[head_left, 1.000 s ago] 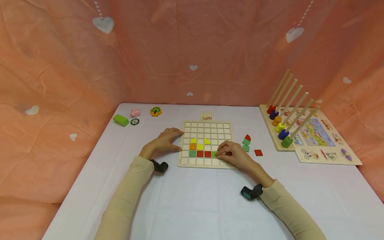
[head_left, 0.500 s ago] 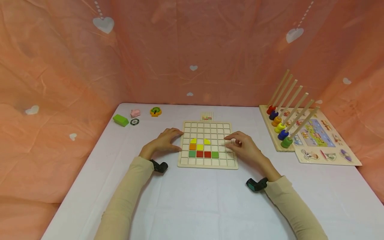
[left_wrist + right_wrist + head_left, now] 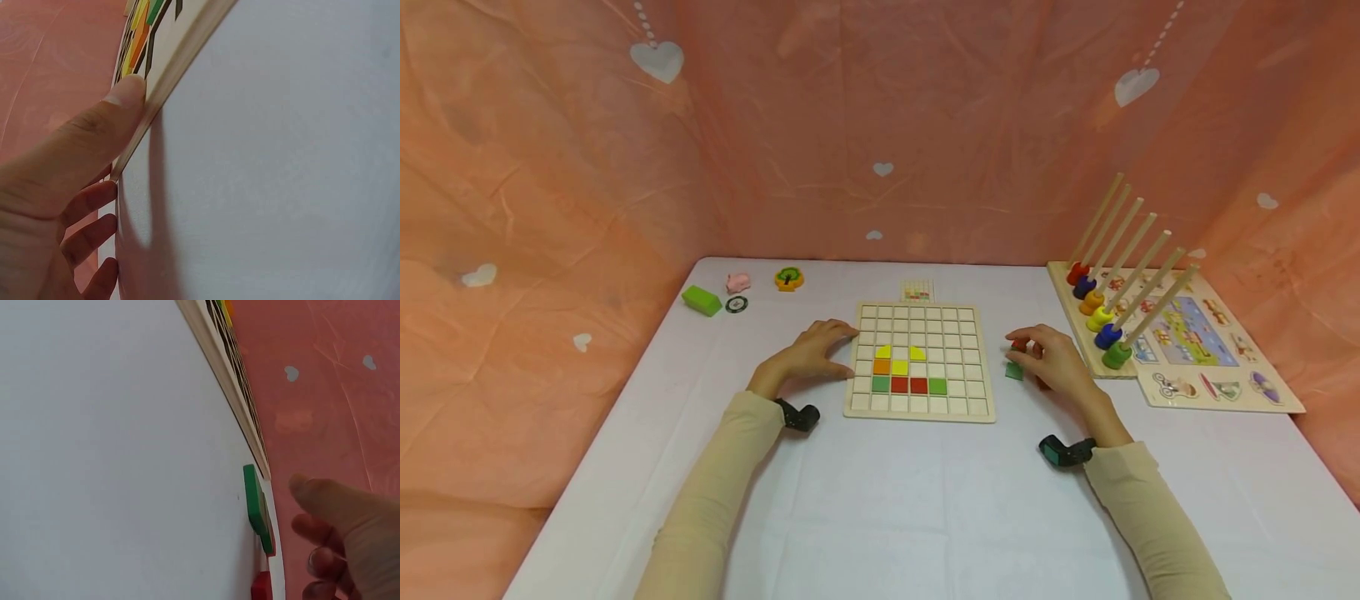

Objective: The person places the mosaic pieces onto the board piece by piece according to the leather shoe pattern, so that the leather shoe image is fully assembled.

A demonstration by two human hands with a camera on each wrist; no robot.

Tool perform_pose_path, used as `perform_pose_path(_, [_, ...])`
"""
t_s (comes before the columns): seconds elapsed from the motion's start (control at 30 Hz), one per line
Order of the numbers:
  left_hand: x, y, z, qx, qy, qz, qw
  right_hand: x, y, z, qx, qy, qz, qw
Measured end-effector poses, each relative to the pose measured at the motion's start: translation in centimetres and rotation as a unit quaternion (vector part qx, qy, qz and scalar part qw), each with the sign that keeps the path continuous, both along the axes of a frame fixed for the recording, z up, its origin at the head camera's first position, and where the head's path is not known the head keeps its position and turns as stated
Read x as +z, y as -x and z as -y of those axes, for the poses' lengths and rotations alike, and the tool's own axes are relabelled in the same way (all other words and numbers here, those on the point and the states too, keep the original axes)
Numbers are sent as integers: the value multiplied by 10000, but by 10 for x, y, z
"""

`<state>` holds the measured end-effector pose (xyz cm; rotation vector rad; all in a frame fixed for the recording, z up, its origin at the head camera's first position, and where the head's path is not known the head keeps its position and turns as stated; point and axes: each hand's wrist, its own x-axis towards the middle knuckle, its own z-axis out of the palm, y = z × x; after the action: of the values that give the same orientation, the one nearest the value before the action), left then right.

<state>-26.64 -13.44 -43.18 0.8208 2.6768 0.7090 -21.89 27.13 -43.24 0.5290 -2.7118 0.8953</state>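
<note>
A wooden grid board (image 3: 966, 406) lies mid-table in the head view. Set in its squares are yellow, orange, green and red tiles, among them a light green tile (image 3: 937, 387). My left hand (image 3: 808, 354) rests at the board's left edge, its thumb touching the rim and its fingers fairly straight. To the right of the board, my right hand (image 3: 1051, 360) hovers over loose tiles, its fingers loosely bent and apart. Beneath it a green tile (image 3: 1014, 372) and part of a red tile (image 3: 1018, 343) show. In the right wrist view, the thumb stands clear of the green tile (image 3: 253, 500).
Behind the board lies a small pattern card (image 3: 917, 291). At the right stand a peg rack (image 3: 1081, 321) with coloured rings and a picture puzzle (image 3: 1225, 390). Far left are a green block (image 3: 702, 301), pink pig (image 3: 738, 283), round chip (image 3: 737, 304) and tree piece (image 3: 789, 278).
My right hand has let go of the light green tile on the board and moved right to the loose tiles. The left hand has stayed at the board's edge.
</note>
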Motion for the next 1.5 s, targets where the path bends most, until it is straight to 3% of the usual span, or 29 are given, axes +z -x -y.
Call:
perform_pose_path(0.33, [1, 0, 0, -60, 87, -50, 9999, -1, 1, -4, -326, -545, 366, 9973])
perform_pose_path(0.6, [2, -1, -1, -34, 94, -20, 9999, -5, 0, -10, -245, -416, 697, 9964])
perform_pose_path(0.8, [2, -1, -1, -34, 124, -26, 9999, -7, 1, -13, -165, -333, 561, 9977])
perform_pose_path(1.0, [2, 0, 0, -35, 149, -46, 9999, -7, 0, 8, 281, 320, 142, 9990])
perform_pose_path(1.3, [0, 0, -1, 11, 127, 24, 9999, -12, -15, 49, 1446, 1121, 406, 9823])
perform_pose_path(1.5, [0, 0, 0, 53, 93, 64, 9999, -21, -20, 60, 1629, 1107, 418, 9795])
